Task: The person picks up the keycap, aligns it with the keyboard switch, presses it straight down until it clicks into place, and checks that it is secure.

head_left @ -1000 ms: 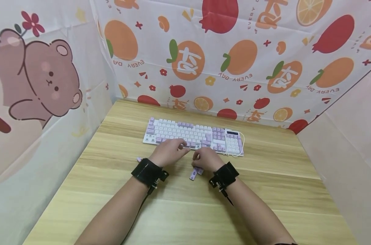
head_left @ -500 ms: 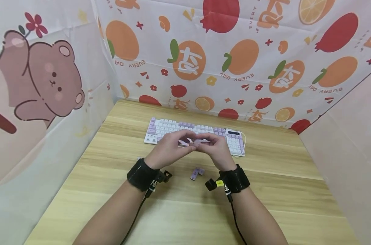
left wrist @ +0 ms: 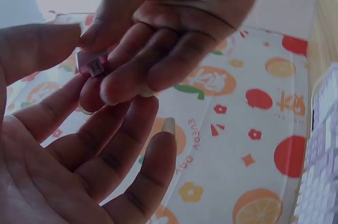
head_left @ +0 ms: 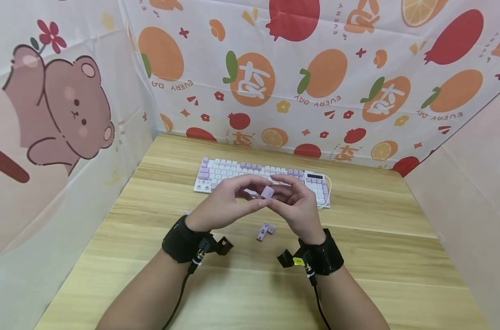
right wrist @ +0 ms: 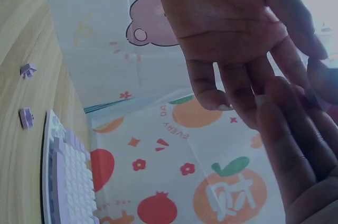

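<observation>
A small purple keycap is pinched between the fingertips of both hands, above the near edge of the white and purple keyboard. The left hand has its thumb and fingers curled toward it from the left, and the right hand meets it from the right. In the left wrist view the keycap shows its underside with a stem socket, between thumbs and index fingers. Two loose purple keycaps lie on the wood below the hands.
Another purple keycap shows partly beside the left wrist. A white cable loops over the keyboard's right end. Patterned cloth stands behind the wooden table. Two loose keycaps appear in the right wrist view.
The right hand has risen from beside the loose keycaps and met the left hand. Both now hold a keycap, which has turned to show a broader purple face.
</observation>
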{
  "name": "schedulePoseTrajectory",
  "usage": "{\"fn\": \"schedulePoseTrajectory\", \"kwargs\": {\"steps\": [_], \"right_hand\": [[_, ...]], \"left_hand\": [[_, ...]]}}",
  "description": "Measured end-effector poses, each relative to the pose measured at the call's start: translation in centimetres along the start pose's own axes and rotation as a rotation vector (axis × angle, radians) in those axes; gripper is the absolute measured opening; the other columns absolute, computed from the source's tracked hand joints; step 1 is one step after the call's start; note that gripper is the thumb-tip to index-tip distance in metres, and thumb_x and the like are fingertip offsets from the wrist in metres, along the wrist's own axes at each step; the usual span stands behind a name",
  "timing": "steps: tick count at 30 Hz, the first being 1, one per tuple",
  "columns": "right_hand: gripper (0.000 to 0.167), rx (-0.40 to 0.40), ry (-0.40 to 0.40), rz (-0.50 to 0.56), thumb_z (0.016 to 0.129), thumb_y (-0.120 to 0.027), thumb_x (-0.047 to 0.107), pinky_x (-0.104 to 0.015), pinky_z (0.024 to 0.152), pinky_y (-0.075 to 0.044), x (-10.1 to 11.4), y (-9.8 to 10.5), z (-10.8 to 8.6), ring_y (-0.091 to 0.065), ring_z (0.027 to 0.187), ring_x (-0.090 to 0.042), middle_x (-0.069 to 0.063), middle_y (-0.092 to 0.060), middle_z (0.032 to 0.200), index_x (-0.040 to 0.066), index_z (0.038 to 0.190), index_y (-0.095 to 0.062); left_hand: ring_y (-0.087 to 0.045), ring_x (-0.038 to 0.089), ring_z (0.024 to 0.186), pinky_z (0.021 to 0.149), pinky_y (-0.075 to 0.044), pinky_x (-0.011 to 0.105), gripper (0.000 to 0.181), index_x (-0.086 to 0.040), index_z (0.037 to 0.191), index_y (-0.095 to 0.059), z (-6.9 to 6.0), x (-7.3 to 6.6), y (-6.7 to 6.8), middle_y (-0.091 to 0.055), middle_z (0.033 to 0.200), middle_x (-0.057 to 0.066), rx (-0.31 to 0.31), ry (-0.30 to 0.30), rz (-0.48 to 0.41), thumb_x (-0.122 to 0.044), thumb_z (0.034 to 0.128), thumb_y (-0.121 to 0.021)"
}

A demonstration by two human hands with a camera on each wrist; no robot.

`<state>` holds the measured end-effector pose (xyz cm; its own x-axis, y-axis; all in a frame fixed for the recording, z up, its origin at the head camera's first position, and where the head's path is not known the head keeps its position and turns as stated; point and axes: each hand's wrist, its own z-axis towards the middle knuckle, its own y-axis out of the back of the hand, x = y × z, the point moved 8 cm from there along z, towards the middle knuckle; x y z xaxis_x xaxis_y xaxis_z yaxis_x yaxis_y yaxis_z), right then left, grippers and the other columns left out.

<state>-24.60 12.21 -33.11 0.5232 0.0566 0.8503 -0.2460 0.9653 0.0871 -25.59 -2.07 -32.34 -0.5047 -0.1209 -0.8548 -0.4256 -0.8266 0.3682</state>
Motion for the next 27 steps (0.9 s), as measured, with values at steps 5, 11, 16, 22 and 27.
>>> {"fn": "schedulePoseTrajectory", "kwargs": {"steps": [5,11,16,22,27], "right_hand": [[0.058,0.07,-0.002,0.087,0.088,-0.07,0.0,-0.033,0.079,-0.059,0.5,-0.5,-0.1,-0.073,0.091,-0.014,0.0,-0.073,0.111,-0.003,0.139,-0.041],[0.063,0.18,0.034,0.13,0.092,-0.063,-0.005,-0.043,0.078,-0.059,1.3,-1.4,-0.6,-0.073,0.091,-0.019,-0.007,-0.07,0.118,0.0,0.148,-0.034],[0.058,0.196,0.031,0.142,0.094,-0.06,-0.002,-0.042,0.078,-0.059,2.1,-1.4,-0.9,-0.073,0.093,-0.018,-0.004,-0.069,0.123,0.0,0.148,-0.037],[0.046,0.166,0.01,0.062,0.096,-0.06,0.004,-0.034,0.08,-0.059,1.9,-1.0,-1.0,-0.071,0.095,-0.014,0.001,-0.069,0.121,-0.003,0.139,-0.047],[0.037,0.122,0.118,-0.109,0.09,-0.064,-0.006,-0.031,0.08,-0.058,1.9,-0.6,-0.7,-0.066,0.096,-0.017,-0.008,-0.066,0.118,-0.007,0.126,-0.057]], "left_hand": [[-0.057,0.015,0.116,0.091,-0.053,0.04,0.033,-0.018,0.13,-0.062,-0.1,-0.2,-0.3,-0.062,0.129,-0.002,0.069,-0.045,-0.078,-0.016,0.097,-0.062],[-0.054,0.015,0.118,0.088,-0.056,0.035,0.034,-0.016,0.133,-0.062,-0.3,-0.7,-0.9,-0.058,0.135,-0.003,0.134,-0.122,-0.061,-0.019,0.0993,-0.059],[-0.056,0.016,0.113,0.083,-0.057,0.034,0.028,-0.014,0.122,-0.07,-0.5,-1.4,-0.7,-0.06,0.129,-0.002,0.102,-0.197,-0.065,-0.014,0.0935,-0.068],[-0.056,0.015,0.113,0.084,-0.056,0.037,0.025,-0.014,0.11,-0.072,-0.4,-1.8,0.0,-0.062,0.124,0.004,-0.015,-0.238,-0.007,-0.012,0.0857,-0.076],[-0.062,0.013,0.104,0.08,-0.057,0.034,0.022,-0.014,0.107,-0.071,-0.3,-1.5,1.0,-0.067,0.112,0.0,-0.133,-0.201,0.025,-0.011,0.0857,-0.076]]}}
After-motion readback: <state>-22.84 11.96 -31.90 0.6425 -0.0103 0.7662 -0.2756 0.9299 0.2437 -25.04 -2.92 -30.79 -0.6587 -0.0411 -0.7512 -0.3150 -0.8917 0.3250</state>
